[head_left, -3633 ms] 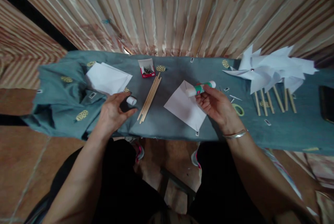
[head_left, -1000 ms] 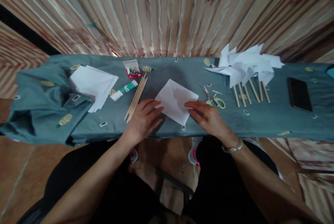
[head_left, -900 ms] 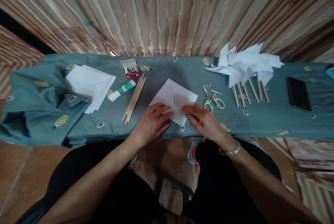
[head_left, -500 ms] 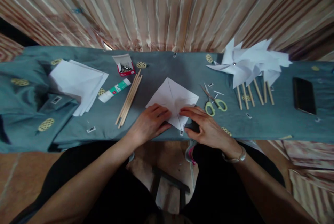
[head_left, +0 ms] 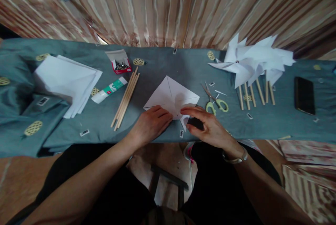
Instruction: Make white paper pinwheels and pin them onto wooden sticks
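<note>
A square white sheet of paper (head_left: 161, 92) with pencilled diagonal lines lies on the cloth before me, one corner pointing away. Its near corner is split, and a narrow flap (head_left: 184, 121) sticks out toward me. My left hand (head_left: 153, 123) is closed on the near left side, fingers together, its fingertips at the paper's near edge; the thumb is mostly hidden. Over the near right side is my right hand (head_left: 207, 123), its thumb and forefinger apart, the forefinger at or just above the paper. Green-handled scissors (head_left: 214, 102) lie open just beyond the right hand.
To the left are wooden sticks (head_left: 126, 100), a glue tube (head_left: 109, 90), a red box of metal pins (head_left: 121, 64) and stacked white paper (head_left: 67, 78). Several paper pinwheels (head_left: 252, 58) on sticks and a black phone (head_left: 304, 95) are at the right. A curtain (head_left: 157, 11) hangs behind.
The left fingers have drawn closer together at the near corner, where the paper's left part no longer reaches out to a point. My right hand has barely moved. The view has shifted slightly.
</note>
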Available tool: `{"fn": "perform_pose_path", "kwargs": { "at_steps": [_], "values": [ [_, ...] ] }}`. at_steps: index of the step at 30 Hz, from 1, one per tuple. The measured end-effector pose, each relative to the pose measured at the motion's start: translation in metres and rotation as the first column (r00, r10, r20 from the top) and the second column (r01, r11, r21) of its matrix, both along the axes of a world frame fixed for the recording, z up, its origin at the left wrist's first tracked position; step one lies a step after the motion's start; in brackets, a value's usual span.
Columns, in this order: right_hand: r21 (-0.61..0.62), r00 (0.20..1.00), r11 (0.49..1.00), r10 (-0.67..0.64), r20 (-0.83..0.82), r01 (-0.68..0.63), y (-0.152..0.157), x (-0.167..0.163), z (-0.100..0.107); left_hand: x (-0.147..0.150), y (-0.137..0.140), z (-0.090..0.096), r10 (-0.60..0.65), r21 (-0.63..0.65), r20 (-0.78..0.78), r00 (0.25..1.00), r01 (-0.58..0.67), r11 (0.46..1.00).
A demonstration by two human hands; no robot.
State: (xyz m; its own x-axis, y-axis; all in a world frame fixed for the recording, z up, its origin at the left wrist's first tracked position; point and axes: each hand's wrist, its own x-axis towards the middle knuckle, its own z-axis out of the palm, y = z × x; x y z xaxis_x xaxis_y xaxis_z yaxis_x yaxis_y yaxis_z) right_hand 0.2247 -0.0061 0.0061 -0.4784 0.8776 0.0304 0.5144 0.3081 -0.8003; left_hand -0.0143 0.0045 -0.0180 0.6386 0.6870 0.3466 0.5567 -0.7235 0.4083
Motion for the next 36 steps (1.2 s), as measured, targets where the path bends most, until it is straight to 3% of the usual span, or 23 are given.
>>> {"fn": "perform_pose_path", "kwargs": {
  "at_steps": [6,10,16,36],
  "values": [
    [-0.067,0.960,0.973,-0.229,-0.161,0.221,0.003,-0.019,-0.009,0.003,0.000,-0.004,0.075,-0.107,0.135,0.988,-0.061,0.992],
    [-0.004,0.948,0.960,-0.277,-0.158,0.280,0.009,-0.030,-0.012,0.005,-0.003,-0.004,0.128,-0.100,0.176,0.976,-0.112,0.989],
    [0.190,0.954,0.935,-0.299,-0.037,0.300,0.016,-0.040,-0.014,0.005,-0.006,-0.004,0.112,-0.081,0.209,0.972,-0.097,0.992],
    [0.317,0.944,0.903,-0.324,0.059,0.290,0.016,-0.042,-0.013,0.008,-0.004,-0.005,0.131,-0.081,0.251,0.959,-0.114,0.990]
  ]
}}
